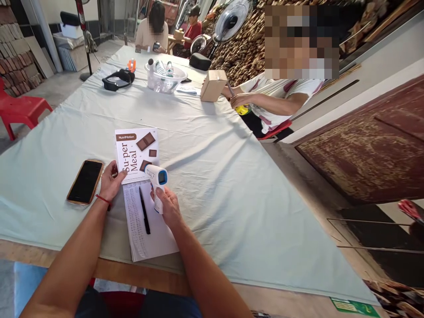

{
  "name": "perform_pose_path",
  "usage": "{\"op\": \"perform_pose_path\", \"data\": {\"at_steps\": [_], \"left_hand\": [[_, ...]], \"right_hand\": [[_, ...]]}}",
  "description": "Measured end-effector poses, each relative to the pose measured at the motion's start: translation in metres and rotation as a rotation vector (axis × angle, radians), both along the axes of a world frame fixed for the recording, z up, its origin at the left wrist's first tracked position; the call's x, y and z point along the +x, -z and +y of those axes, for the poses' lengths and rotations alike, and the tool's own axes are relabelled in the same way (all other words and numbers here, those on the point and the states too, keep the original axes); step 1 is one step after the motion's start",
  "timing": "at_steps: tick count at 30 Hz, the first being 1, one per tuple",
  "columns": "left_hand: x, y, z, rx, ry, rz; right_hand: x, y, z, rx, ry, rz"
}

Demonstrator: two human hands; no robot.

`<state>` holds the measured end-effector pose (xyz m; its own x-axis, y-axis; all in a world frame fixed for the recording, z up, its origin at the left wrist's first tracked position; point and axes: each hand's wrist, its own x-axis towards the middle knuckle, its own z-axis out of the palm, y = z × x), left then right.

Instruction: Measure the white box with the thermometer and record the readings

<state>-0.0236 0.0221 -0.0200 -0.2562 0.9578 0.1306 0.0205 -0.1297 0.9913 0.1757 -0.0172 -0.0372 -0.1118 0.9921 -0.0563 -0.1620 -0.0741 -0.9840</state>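
My left hand (111, 182) grips the lower left edge of a white box (150, 154) printed "NutriMotion Su-per Meal" with chocolate pieces. Its thumb lies on the front and the other fingers are behind, partly hidden. In my right hand (169, 204) is a white and blue infrared thermometer (155, 174), held by its handle, its small screen facing me and its front end over the box's lower right corner. Beneath both hands lies a stack of paper (159, 238) with rows of print, a black pen (145, 210) resting on it. A phone (85, 182) in an orange-edged case lies left of my left hand.
Farther along the pale tablecloth (232, 212) are a black headset (118, 79), an orange tape roll (131, 65), a clear basin (175, 79) of bottles, a cardboard box (213, 86) and a black case (200, 61). A person sits at the right edge; others are at the back.
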Motion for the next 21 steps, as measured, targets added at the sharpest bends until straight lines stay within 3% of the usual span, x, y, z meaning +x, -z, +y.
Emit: {"op": "perform_pose_path", "data": {"at_steps": [21], "left_hand": [[0.0026, 0.0009, 0.0002, -0.05, 0.04, -0.116]], "right_hand": [[0.0006, -0.0089, -0.0024, 0.034, -0.078, -0.063]]}}
